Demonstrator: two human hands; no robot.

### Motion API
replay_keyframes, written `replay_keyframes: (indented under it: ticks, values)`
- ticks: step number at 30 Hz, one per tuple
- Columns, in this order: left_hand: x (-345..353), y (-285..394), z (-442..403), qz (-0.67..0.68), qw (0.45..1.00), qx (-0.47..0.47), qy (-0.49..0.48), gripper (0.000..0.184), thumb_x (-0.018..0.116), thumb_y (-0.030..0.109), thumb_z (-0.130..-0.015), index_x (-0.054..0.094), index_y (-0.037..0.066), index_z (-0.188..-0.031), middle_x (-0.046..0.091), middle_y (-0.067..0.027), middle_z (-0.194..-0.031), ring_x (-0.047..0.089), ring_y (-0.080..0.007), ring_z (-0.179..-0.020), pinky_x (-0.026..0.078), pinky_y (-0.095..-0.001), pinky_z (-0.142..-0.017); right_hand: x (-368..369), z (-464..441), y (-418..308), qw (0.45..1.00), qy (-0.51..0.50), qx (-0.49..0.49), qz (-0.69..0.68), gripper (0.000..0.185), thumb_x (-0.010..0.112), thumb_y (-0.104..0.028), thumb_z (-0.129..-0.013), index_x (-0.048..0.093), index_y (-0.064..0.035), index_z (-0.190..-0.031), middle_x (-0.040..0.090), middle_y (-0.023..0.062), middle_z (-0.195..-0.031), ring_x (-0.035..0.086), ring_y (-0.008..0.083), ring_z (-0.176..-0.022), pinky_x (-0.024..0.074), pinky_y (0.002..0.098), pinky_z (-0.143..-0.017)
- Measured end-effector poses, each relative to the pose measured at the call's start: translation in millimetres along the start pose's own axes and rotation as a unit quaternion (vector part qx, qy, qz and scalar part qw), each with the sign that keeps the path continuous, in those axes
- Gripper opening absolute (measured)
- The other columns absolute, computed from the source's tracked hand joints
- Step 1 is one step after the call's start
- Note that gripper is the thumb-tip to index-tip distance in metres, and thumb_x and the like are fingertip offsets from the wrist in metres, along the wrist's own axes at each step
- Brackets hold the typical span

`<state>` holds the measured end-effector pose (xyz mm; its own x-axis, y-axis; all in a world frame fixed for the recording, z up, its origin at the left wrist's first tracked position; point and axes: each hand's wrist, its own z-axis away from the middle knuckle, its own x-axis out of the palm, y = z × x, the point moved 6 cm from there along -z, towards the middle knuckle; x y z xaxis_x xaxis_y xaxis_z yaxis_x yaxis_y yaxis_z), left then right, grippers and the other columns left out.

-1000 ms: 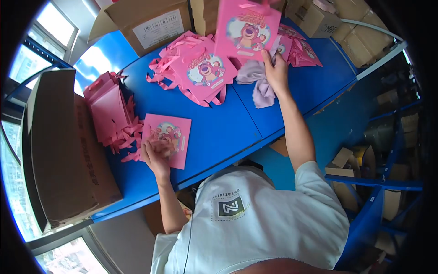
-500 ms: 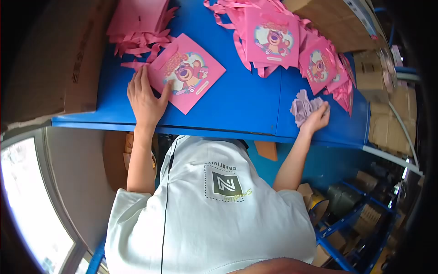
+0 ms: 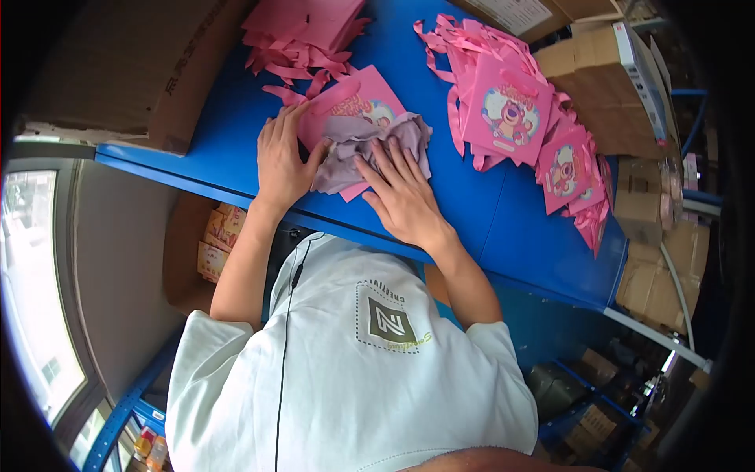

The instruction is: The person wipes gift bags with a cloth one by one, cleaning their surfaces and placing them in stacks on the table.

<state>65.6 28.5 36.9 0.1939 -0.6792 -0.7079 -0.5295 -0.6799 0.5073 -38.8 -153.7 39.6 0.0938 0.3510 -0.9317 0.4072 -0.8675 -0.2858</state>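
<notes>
A pink gift bag (image 3: pixel 377 82) with a cartoon bear print lies flat and turned at an angle on the blue table. Spread over its lower part is a crumpled greyish-purple cloth (image 3: pixel 346 145), which hides much of the print. My right hand (image 3: pixel 405 193) rests palm down on that cloth, its fingers stretched and apart. At the bag's left edge is my left hand (image 3: pixel 285 161), open, with the fingers extended and the thumb near the cloth's left end.
Pink bags with ribbon handles are stacked (image 3: pixel 307 23) at the back left. A larger fanned pile of bear-print bags (image 3: pixel 507 106) lies to the right on the blue table (image 3: pixel 464 208). A cardboard box (image 3: pixel 118 71) stands at the left, and more boxes (image 3: pixel 590 79) line the right.
My right hand has moved left from the table's right side, bringing the cloth onto the bag, and its fingers have spread out flat. My left hand stays at the bag's left edge.
</notes>
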Motion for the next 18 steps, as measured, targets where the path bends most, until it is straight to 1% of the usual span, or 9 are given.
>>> replay_keyframes:
  ticks: [2, 4, 5, 7, 9, 12, 15, 17, 18]
  values:
    - [0, -3, 1, -0.008, 1.0, -0.003, -0.004, 0.065, 0.083, 0.028, -0.088, 0.058, 0.009, -0.144, 0.066, -0.0118, -0.138, 0.06, -0.0332, -0.128, 0.042, -0.0488, -0.114, 3, -2, 19, 0.998, -0.041, 0.025, -0.048, 0.06, 0.058, -0.033, -0.106, 0.048, -0.0066, -0.159, 0.039, 0.0207, -0.169, 0.032, 0.0472, -0.156, 0.0292, 0.0573, -0.126]
    - [1, -5, 6, -0.005, 1.0, -0.01, -0.01, 0.066, 0.083, 0.027, -0.088, 0.057, 0.009, -0.145, 0.066, -0.0119, -0.138, 0.061, -0.0333, -0.128, 0.042, -0.0487, -0.115, -5, -22, 36, 1.0, 0.0, 0.015, 0.02, 0.064, 0.059, -0.038, -0.104, 0.05, 0.0011, -0.154, 0.048, 0.0273, -0.16, 0.041, 0.0515, -0.15, 0.0328, 0.0566, -0.124]
    - [2, -6, 5, -0.002, 1.0, -0.008, -0.012, 0.066, 0.084, 0.026, -0.088, 0.056, 0.009, -0.146, 0.066, -0.0119, -0.139, 0.061, -0.0335, -0.127, 0.042, -0.0487, -0.115, 2, -36, 47, 1.0, -0.003, 0.011, 0.02, 0.064, 0.059, -0.038, -0.104, 0.05, 0.0011, -0.154, 0.048, 0.0273, -0.16, 0.041, 0.0515, -0.15, 0.0328, 0.0566, -0.124]
    - [1, -8, 3, 0.002, 1.0, -0.002, -0.013, 0.068, 0.084, 0.023, -0.088, 0.055, 0.01, -0.148, 0.066, -0.012, -0.14, 0.062, -0.0338, -0.126, 0.042, -0.0486, -0.115, 9, -67, 73, 0.997, 0.057, 0.038, 0.045, 0.069, 0.056, -0.043, -0.105, 0.049, 0.0064, -0.153, 0.046, 0.0346, -0.158, 0.038, 0.0551, -0.15, 0.0307, 0.0575, -0.125]
    - [-1, -8, 4, 0.008, 1.0, -0.023, -0.013, 0.068, 0.084, 0.023, -0.087, 0.055, 0.01, -0.148, 0.066, -0.0117, -0.139, 0.062, -0.0338, -0.125, 0.042, -0.0486, -0.116, 20, -102, 85, 0.995, 0.051, 0.089, 0.002, 0.072, 0.051, -0.045, -0.108, 0.044, 0.0095, -0.155, 0.034, 0.0371, -0.165, 0.027, 0.0547, -0.156, 0.0242, 0.0568, -0.128]
    - [-3, -9, 0, 0.037, 0.997, -0.067, -0.023, 0.069, 0.081, 0.021, -0.086, 0.054, 0.008, -0.148, 0.067, -0.0107, -0.136, 0.061, -0.034, -0.124, 0.041, -0.0485, -0.117, 31, -128, 55, 0.994, 0.092, 0.007, 0.063, 0.077, 0.054, -0.05, -0.104, 0.048, 0.0115, -0.151, 0.04, 0.0402, -0.159, 0.034, 0.0591, -0.15, 0.028, 0.0577, -0.126]
    - [-3, -11, -1, 0.051, 0.994, -0.091, -0.03, 0.069, 0.081, 0.02, -0.086, 0.053, 0.008, -0.148, 0.067, -0.011, -0.136, 0.062, -0.0338, -0.122, 0.041, -0.0484, -0.117, 34, -121, 8, 0.994, 0.082, -0.05, 0.058, 0.074, 0.055, -0.047, -0.104, 0.049, 0.0112, -0.15, 0.045, 0.0375, -0.158, 0.038, 0.0549, -0.151, 0.028, 0.0558, -0.127]
    - [0, -13, -2, 0.066, 0.991, -0.109, -0.045, 0.07, 0.081, 0.02, -0.086, 0.052, 0.008, -0.149, 0.066, -0.0112, -0.136, 0.062, -0.0336, -0.121, 0.041, -0.0483, -0.117, 31, -109, -10, 0.992, 0.085, -0.09, -0.039, 0.062, 0.06, -0.035, -0.103, 0.053, 0.0083, -0.147, 0.052, 0.0309, -0.155, 0.045, 0.0456, -0.149, 0.0336, 0.0515, -0.126]
    - [1, -12, -2, 0.064, 0.991, -0.106, -0.046, 0.07, 0.081, 0.02, -0.086, 0.052, 0.008, -0.149, 0.066, -0.0112, -0.136, 0.062, -0.0336, -0.121, 0.041, -0.0483, -0.117, 27, -103, -12, 0.991, 0.089, -0.088, -0.04, 0.062, 0.06, -0.035, -0.103, 0.053, 0.0083, -0.147, 0.052, 0.0309, -0.155, 0.045, 0.0456, -0.149, 0.0336, 0.0515, -0.126]
